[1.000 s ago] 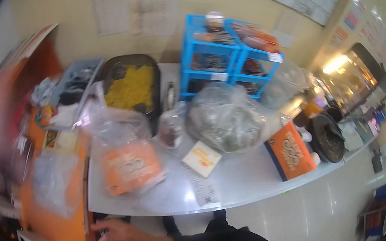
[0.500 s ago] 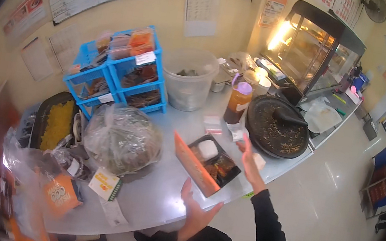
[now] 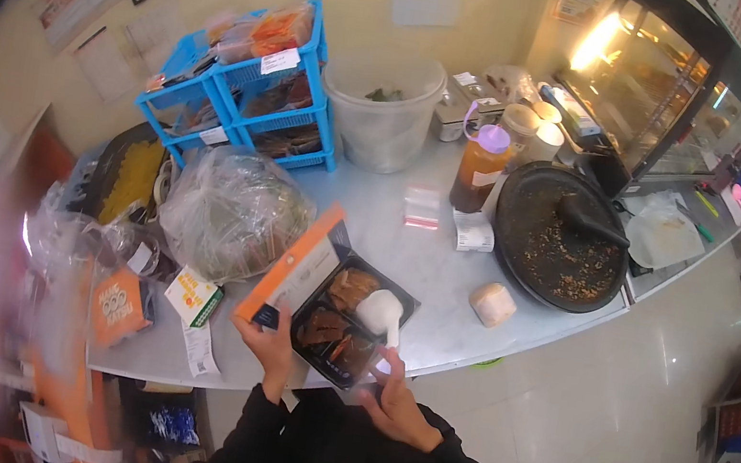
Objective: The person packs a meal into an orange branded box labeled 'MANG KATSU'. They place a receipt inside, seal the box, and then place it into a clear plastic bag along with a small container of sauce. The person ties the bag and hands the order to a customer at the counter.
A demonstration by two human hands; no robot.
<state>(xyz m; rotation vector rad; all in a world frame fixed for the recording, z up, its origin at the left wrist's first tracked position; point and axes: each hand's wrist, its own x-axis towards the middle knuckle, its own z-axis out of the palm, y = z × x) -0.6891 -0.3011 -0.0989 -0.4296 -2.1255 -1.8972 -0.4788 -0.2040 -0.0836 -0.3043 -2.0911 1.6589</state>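
A takeaway meal box with a black compartment tray and a raised orange lid is at the table's front edge. In it are a mound of white rice, brown pieces of food, and a darker portion. A white strip runs from the rice toward my right fingers; its kind is unclear. My left hand is closed on the near left corner, thumb up beside the lid. At the near right edge my right hand curls its fingers against the box; its grip is partly hidden.
Behind the box lie a clear bag of greens, blue stacked baskets and a plastic bucket. To the right are a sauce bottle, a stone mortar and a wrapped pale bundle. A heated display cabinet stands farther back.
Both hands have come to the meal box, which has moved closer to me and turned. Half a second ago both hands were apart from it with fingers spread. The view has also shifted.
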